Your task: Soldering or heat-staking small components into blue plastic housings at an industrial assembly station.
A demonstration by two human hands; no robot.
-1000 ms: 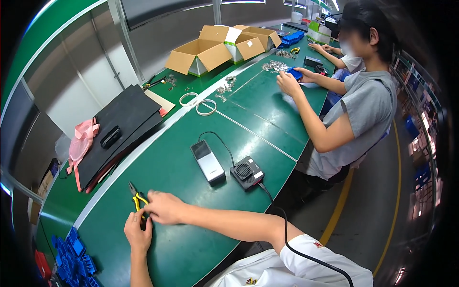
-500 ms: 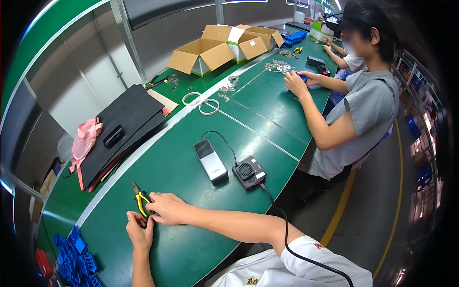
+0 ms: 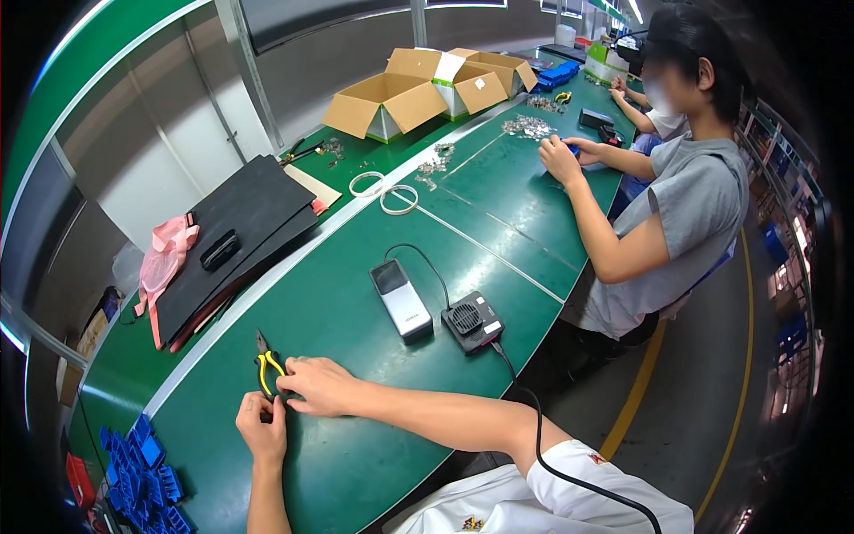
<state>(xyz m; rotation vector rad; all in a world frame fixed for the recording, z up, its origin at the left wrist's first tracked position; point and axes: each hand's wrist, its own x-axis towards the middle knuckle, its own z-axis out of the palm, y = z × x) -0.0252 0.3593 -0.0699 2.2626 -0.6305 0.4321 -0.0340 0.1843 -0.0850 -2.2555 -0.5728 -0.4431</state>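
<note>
A pair of pliers (image 3: pixel 268 365) with yellow and black handles lies on the green bench, jaws pointing away from me. My right hand (image 3: pixel 318 388) is beside its handles, with curled fingers that look close to touching them. Just below the handle ends is my left hand (image 3: pixel 261 432), thumb and fingers pinched together. The fingertips of both hands nearly meet. Anything between them is too small or hidden to make out.
Blue plastic parts (image 3: pixel 142 481) are heaped at lower left. A grey-black power bank (image 3: pixel 402 301) is cabled to a black fan device (image 3: pixel 472 322). Black sheets (image 3: pixel 236 240), two white rings (image 3: pixel 399 199) and open cartons (image 3: pixel 382 105) stand farther back. A co-worker (image 3: pixel 685 196) sits at right.
The whole view has shifted slightly. My hands stay close together beside the pliers, with the handles now showing a little more clearly.
</note>
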